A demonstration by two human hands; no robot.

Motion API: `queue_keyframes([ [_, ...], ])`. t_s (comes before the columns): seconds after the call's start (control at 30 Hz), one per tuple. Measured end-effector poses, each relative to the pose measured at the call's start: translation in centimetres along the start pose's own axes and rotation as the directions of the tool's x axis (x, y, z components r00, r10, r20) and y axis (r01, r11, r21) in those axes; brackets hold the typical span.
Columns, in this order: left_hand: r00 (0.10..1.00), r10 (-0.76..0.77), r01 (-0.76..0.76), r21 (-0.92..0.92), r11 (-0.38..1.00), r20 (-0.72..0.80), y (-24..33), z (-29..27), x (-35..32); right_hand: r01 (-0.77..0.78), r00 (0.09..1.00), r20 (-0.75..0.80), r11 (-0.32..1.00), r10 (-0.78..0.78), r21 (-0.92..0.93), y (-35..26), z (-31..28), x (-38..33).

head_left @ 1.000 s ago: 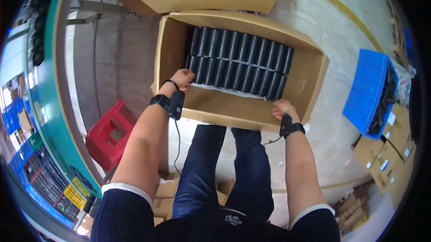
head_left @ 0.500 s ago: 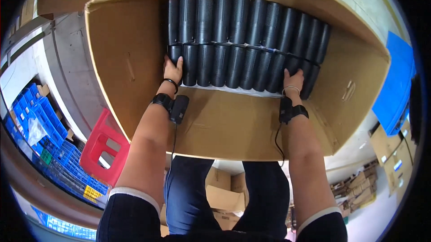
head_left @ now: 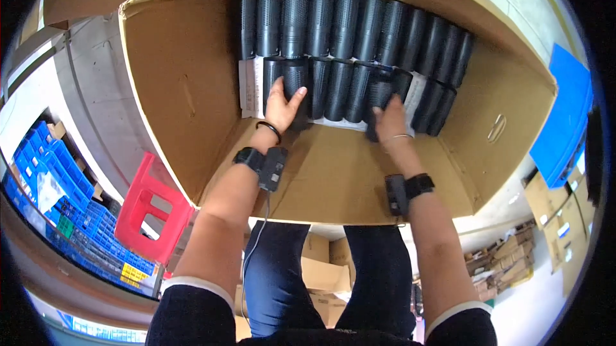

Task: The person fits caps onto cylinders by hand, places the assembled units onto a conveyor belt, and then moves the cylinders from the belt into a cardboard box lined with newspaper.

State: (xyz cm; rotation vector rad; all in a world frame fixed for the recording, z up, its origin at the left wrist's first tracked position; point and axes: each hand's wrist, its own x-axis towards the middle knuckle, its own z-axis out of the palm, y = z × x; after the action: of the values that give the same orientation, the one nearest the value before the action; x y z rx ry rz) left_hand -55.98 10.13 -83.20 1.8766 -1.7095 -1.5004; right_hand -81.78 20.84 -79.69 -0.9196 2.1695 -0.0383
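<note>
Black ribbed cylinders lie side by side in two rows inside a large cardboard box [head_left: 321,185]. The back row [head_left: 321,22] stretches almost across the box. In the front row, my left hand [head_left: 281,112] is closed around a black cylinder [head_left: 294,75], thumb on its right side. My right hand [head_left: 390,121], slightly blurred, grips another black cylinder [head_left: 380,92] right of the middle, overlapping its neighbours. Several front-row cylinders [head_left: 339,89] lie between my hands. A pale sheet [head_left: 250,86] shows at the row's left end and in a gap right of my right hand.
The box walls rise around the rows; the right wall has a handle slot [head_left: 496,129]. A red plastic stool [head_left: 151,211] stands outside at left, near stacked blue crates [head_left: 61,166]. A blue panel [head_left: 561,115] is at right, above more cardboard boxes [head_left: 561,230].
Both hands have moved inward along the front row with cylinders in their grip. The pale sheet is now uncovered at the left end and in a gap toward the right.
</note>
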Motion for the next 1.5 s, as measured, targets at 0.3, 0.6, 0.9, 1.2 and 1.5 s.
queue_keyframes([
  [0.3, 0.971, -0.032, 0.083, 0.206, 0.975, -0.238, -3.4, -0.1, 3.5, -0.05, 0.938, -0.325, 0.976, 0.118, 0.21, 10.5, 1.3, 6.1],
  [0.6, 0.801, -0.249, 0.522, -0.432, 0.736, 0.544, 0.0, -3.8, 2.6, -0.171, 0.937, 0.336, 0.713, -0.096, 0.68, 11.7, -3.4, 4.7],
  [0.9, 0.864, -0.127, 0.359, -0.419, 0.834, 0.487, -0.8, -0.3, 3.0, -0.357, 0.889, 0.458, 0.632, 0.004, 0.687, 7.0, 0.2, 5.7],
  [1.2, 0.732, -0.081, 0.554, -0.522, 0.648, 0.677, 1.3, 1.4, 2.7, -0.434, 0.796, 0.521, 0.309, -0.308, 0.846, 8.9, 0.5, 5.8],
  [1.5, 0.64, -0.143, 0.659, -0.444, 0.607, 0.755, 0.0, 1.8, 3.4, -0.497, 0.748, 0.536, 0.204, -0.391, 0.843, 6.4, 0.5, 5.6],
])
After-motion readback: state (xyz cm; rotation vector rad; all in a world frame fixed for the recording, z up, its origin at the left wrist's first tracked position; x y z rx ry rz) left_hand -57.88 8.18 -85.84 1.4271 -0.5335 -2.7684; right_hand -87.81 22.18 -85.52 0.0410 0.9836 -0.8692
